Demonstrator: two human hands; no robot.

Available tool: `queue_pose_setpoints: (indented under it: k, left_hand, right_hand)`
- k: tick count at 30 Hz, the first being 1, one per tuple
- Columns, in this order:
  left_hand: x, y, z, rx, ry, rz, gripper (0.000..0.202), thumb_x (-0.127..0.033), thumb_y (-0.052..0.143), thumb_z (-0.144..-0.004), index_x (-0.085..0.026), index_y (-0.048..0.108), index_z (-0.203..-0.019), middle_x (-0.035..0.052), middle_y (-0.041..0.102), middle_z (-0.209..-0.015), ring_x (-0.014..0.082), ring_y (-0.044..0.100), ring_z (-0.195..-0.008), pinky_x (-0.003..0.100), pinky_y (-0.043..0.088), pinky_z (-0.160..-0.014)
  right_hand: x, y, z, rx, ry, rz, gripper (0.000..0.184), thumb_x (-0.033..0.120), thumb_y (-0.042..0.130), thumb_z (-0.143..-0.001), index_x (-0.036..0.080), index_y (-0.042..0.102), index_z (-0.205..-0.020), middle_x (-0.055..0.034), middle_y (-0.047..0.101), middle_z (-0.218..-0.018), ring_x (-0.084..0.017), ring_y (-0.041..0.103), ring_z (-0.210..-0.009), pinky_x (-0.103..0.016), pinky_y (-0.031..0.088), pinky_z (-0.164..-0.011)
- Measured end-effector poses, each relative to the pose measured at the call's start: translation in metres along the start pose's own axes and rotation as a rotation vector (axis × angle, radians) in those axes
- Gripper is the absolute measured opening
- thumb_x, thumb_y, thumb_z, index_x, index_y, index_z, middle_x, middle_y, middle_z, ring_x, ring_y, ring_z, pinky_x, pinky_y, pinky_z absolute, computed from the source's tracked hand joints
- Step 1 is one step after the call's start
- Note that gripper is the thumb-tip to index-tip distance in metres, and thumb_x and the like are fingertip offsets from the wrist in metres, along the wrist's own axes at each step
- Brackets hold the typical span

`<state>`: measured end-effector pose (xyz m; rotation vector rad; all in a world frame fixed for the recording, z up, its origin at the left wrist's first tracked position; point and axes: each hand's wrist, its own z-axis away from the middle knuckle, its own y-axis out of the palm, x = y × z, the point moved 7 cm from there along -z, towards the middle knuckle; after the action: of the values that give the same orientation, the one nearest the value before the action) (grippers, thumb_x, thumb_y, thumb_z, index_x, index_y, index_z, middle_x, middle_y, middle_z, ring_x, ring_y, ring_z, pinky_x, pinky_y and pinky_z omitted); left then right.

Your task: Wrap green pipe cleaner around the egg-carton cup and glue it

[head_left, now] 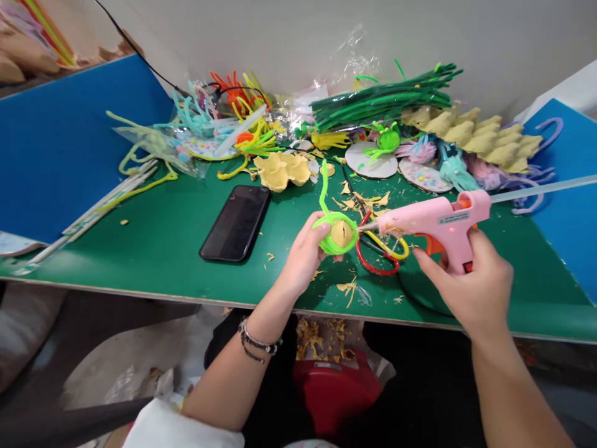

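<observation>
Pinched in my left hand (pixel 303 249) is a round yellow cardboard piece (pixel 342 235) with a dark slit down its middle. A bright green pipe cleaner (pixel 323 186) runs around its rim, and one end sticks up. My right hand (pixel 480 289) grips a pink glue gun (pixel 429 221) by its handle, near the orange trigger. The nozzle points left and its tip is at or very close to the green rim; contact cannot be told. A long translucent glue stick (pixel 545 188) juts from the gun's back. Below the nozzle lie scissors (pixel 379 269) with red and yellow handles.
A black phone (pixel 236 223) lies on the green table (pixel 153 249). Behind it are an egg-carton piece (pixel 282 171), dark green pipe cleaners (pixel 382 96), a larger egg carton (pixel 480 137) and cardboard discs (pixel 370 160). Blue panels (pixel 79 143) stand at both sides. Yellow scraps litter the table.
</observation>
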<state>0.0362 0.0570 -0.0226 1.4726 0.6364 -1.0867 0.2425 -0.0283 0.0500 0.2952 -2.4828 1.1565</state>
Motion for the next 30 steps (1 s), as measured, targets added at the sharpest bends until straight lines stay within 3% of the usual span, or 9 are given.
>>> queue_pose_setpoints:
  k: [7, 12, 30]
  left_hand:
    - [-0.001, 0.0003, 0.0003, 0.004, -0.002, 0.013, 0.035, -0.045, 0.062, -0.068, -0.019, 0.05, -0.088, -0.0021, 0.057, -0.069, 0.0099, 0.055, -0.056, 0.019, 0.044, -0.043]
    - [-0.0002, 0.0025, 0.001, 0.034, -0.017, -0.003, 0.036, -0.046, 0.06, -0.069, -0.019, 0.05, -0.09, -0.0001, 0.06, -0.073, 0.0146, 0.063, -0.066, 0.02, 0.046, -0.045]
    - [-0.0004, 0.0011, 0.0003, 0.012, 0.004, -0.005, 0.037, -0.046, 0.061, -0.068, -0.019, 0.05, -0.091, -0.001, 0.059, -0.071, 0.0138, 0.061, -0.064, 0.02, 0.043, -0.043]
  right_hand:
    - [0.0012, 0.0004, -0.001, 0.001, -0.017, 0.009, 0.033, 0.049, 0.068, -0.072, 0.02, 0.061, -0.085, 0.0059, 0.046, -0.046, -0.012, 0.04, -0.039, -0.026, 0.037, -0.045]
    - [0.0006, 0.0015, 0.0006, 0.004, -0.017, 0.016, 0.035, 0.05, 0.068, -0.072, 0.02, 0.062, -0.089, 0.0054, 0.048, -0.047, -0.013, 0.042, -0.039, -0.026, 0.037, -0.045]
    - [0.0003, 0.0027, 0.0, 0.028, -0.001, 0.0, 0.034, 0.05, 0.068, -0.071, 0.02, 0.061, -0.085, 0.0053, 0.048, -0.049, -0.012, 0.041, -0.04, -0.026, 0.038, -0.045]
